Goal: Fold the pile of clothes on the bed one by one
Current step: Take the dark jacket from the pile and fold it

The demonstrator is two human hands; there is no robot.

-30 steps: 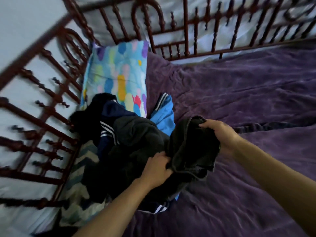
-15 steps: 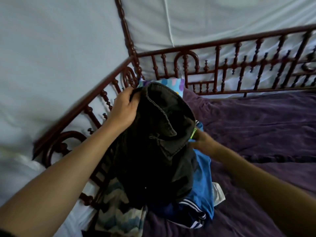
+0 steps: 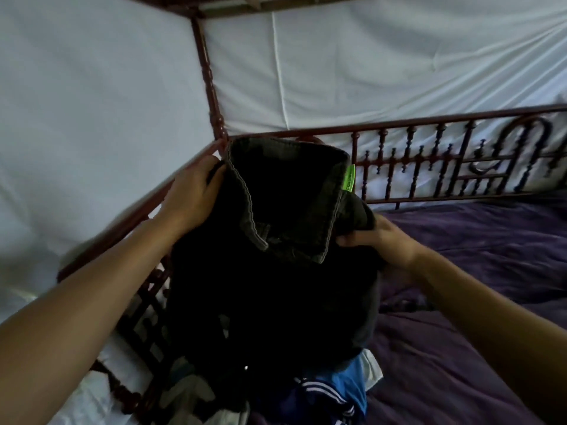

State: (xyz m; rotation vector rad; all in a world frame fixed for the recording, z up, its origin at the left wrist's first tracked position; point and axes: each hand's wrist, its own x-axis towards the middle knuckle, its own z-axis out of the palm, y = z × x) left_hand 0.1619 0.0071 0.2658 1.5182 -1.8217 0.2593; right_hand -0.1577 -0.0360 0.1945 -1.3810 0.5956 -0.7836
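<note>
A dark grey-black garment (image 3: 276,271) with stitched seams and a small green label (image 3: 349,177) hangs lifted in front of me. My left hand (image 3: 191,194) grips its upper left edge near the bed rail corner. Lower on the right side, my right hand (image 3: 379,240) holds a bunch of the same cloth. Beneath the hanging garment lies the rest of the clothes pile (image 3: 328,394): a blue piece and a navy piece with white stripes show. The raised garment hides most of the pile.
A purple bedspread (image 3: 475,271) covers the bed to the right. A dark red metal bed rail (image 3: 429,154) runs behind and along the left side, with a corner post (image 3: 208,78). White fabric walls (image 3: 368,62) hang beyond. A zigzag-patterned cloth (image 3: 184,397) lies at the bottom left.
Both hands have lifted the dark garment higher off the pile, and its collar edge has opened out. The view tilted upward, and the colourful pillow is now hidden behind the garment.
</note>
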